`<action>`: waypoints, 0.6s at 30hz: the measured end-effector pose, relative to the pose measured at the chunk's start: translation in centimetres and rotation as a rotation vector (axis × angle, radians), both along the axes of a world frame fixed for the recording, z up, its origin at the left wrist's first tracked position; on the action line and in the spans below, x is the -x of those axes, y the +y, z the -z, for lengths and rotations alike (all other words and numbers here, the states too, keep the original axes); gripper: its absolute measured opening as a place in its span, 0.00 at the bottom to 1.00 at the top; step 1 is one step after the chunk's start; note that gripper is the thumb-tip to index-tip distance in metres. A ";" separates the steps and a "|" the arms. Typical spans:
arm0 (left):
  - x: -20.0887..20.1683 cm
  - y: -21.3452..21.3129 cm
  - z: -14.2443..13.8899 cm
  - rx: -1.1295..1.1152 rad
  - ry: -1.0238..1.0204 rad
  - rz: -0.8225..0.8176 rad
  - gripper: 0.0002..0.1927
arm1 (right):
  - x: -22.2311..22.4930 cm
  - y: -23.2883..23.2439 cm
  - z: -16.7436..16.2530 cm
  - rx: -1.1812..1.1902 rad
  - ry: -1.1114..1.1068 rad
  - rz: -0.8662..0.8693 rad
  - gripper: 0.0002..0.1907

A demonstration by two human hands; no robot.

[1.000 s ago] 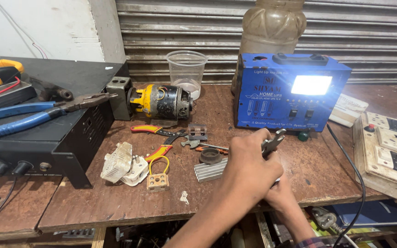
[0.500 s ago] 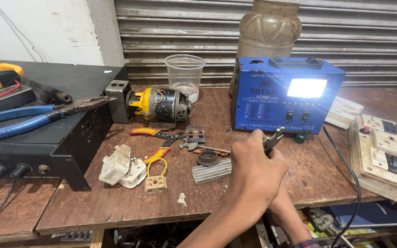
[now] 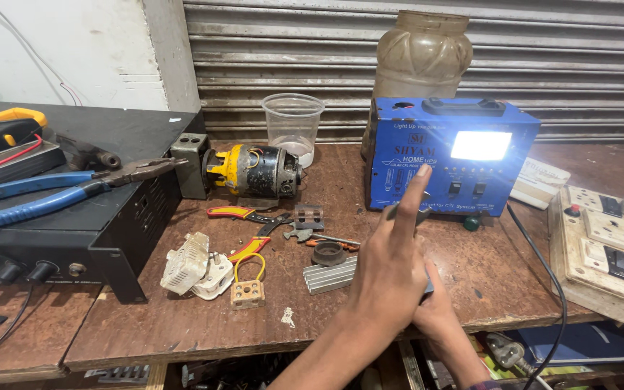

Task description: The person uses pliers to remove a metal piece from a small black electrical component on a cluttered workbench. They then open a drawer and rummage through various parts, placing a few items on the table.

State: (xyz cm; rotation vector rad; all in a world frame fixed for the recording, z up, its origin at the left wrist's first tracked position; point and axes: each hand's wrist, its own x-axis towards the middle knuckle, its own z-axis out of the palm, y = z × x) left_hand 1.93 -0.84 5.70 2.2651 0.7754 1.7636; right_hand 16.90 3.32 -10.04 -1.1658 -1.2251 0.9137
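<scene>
Grey metal tool point(image 3: 407, 214), pinched loosely in the left hand point(image 3: 388, 278) with forefinger raised, sits at six o'clock of the blue box point(image 3: 451, 155) (right hand point(image 3: 438, 310) beneath, grip hidden); steadying both wrists would help.

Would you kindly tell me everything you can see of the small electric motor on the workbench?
The small electric motor lies on its side near the back of the wooden workbench. Its body is black and worn, looks like metal, and has a yellow end section with wires showing. Its left end meets a grey metal block with two holes on top. A clear plastic cup stands just behind it to the right. Neither hand touches it.
</scene>
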 end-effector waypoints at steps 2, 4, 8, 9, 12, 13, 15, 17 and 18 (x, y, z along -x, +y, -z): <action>-0.1 0.3 0.0 0.262 0.126 0.008 0.42 | -0.2 0.0 0.1 0.053 0.054 -0.004 0.49; 0.2 0.5 0.1 0.283 0.135 0.030 0.39 | -0.1 -0.1 0.1 0.076 0.072 -0.007 0.50; 0.5 0.4 0.1 0.093 -0.027 0.075 0.25 | -0.1 -0.2 0.1 -0.017 0.018 -0.037 0.47; 0.4 0.3 0.0 0.105 -0.049 0.078 0.21 | -0.1 -0.2 0.1 -0.064 0.003 -0.051 0.45; 0.3 0.1 -0.2 0.298 0.016 0.025 0.20 | -0.3 -0.2 0.1 0.094 0.019 0.005 0.49; 0.4 0.2 -0.4 0.287 0.030 0.017 0.21 | -0.3 -0.1 0.2 0.092 0.056 -0.005 0.48; 0.6 0.2 -0.8 0.268 0.058 0.001 0.23 | -0.3 -0.1 0.3 0.091 0.129 -0.025 0.45; 1.1 0.5 -1.3 0.221 0.021 -0.007 0.15 | -0.4 -0.1 0.3 0.060 0.124 -0.039 0.41; 1.3 0.6 -1.6 0.198 0.004 -0.011 0.12 | -0.4 -0.2 0.3 0.046 0.122 -0.046 0.39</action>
